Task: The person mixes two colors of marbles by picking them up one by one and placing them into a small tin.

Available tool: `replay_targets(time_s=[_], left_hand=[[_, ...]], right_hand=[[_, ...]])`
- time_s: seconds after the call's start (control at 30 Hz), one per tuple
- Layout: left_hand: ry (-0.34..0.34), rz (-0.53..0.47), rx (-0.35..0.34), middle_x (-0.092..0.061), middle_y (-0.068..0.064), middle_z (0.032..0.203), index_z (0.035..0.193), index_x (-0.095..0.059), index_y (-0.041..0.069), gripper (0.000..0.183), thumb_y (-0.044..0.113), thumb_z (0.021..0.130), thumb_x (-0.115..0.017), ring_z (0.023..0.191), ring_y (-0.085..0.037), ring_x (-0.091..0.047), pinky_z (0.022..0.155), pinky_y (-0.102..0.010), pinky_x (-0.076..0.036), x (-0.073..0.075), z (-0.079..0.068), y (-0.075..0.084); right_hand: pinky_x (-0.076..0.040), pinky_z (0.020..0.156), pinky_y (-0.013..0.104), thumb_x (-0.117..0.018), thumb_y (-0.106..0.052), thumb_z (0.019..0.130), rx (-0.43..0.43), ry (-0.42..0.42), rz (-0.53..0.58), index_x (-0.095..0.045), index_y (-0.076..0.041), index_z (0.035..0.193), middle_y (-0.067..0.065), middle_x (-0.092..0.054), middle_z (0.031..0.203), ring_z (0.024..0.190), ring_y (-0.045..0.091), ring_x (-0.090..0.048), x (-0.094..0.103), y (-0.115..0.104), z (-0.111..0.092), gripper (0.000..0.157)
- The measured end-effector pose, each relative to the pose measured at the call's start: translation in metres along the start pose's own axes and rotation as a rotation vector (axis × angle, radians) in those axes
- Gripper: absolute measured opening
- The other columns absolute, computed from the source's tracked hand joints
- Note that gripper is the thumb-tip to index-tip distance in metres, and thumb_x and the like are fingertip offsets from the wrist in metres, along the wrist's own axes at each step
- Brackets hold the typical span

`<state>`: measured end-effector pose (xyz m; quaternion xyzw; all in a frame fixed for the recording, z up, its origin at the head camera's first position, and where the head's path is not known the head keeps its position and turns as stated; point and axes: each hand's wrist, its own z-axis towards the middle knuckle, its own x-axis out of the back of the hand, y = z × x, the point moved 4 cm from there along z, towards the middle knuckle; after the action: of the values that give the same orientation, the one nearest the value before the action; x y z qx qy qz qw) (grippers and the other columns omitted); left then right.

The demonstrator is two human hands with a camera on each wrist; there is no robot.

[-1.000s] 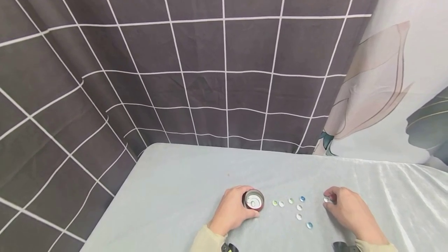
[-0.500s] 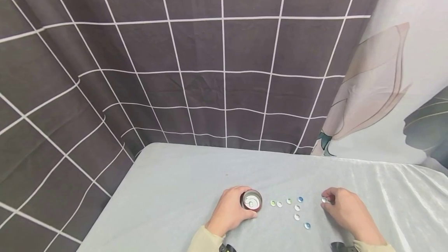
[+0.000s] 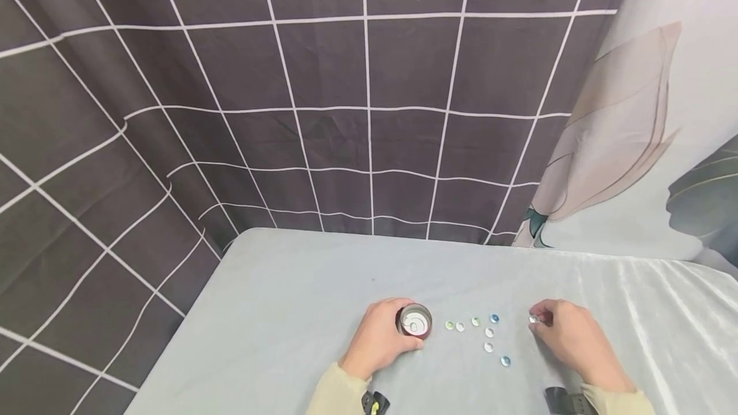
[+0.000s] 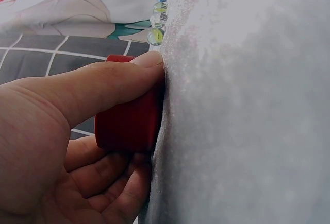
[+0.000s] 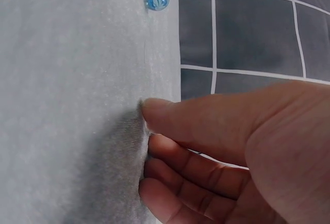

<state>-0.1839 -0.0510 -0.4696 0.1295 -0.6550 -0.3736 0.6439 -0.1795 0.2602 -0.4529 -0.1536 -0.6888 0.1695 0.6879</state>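
My left hand (image 3: pixel 377 338) grips a short, round dark red cup (image 3: pixel 425 334) standing on the cloth, fingers around its far side and thumb at the near side. The same red cup (image 4: pixel 129 126) shows from the side in the left wrist view. Its inside is grey with a pale bottom, where something small lies. Over to the right, my right hand (image 3: pixel 571 335) pinches a clear glass marble (image 3: pixel 533 319) between thumb and fingertips, low at the cloth. In the right wrist view the thumb (image 5: pixel 160 112) and fingers mostly hide that marble.
Between the hands lie several loose marbles: green-tinted (image 3: pixel 450 325), clear (image 3: pixel 489 347) and blue ones (image 3: pixel 505 361). A pale velvety cloth (image 3: pixel 300 293) covers the table. Behind it hangs a dark curtain (image 3: pixel 323 82) with white grid lines, and a leaf-patterned curtain (image 3: pixel 623 127) at the right.
The head view has shifted slightly, so the whole scene sits a little differently in the frame. Both hands keep their holds on the cup and the clear marble.
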Motion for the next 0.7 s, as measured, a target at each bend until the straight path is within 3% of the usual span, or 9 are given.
replay_targets(time_s=[0.7], left_hand=[[-0.001,0.005,-0.005,-0.072,0.003,0.110,0.117,-0.072,0.012,0.057,0.024,0.066,-0.093,0.108,-0.019,-0.064,0.099,-0.036,-0.049,0.0022,0.0003,0.0020]], right_hand=[[-0.052,0.071,0.054,-0.071,-0.008,0.083,-0.011,-0.011,-0.005,-0.074,-0.002,0.093,0.008,-0.070,0.083,0.072,0.022,-0.059,0.0007,-0.0002,0.0020,0.012]])
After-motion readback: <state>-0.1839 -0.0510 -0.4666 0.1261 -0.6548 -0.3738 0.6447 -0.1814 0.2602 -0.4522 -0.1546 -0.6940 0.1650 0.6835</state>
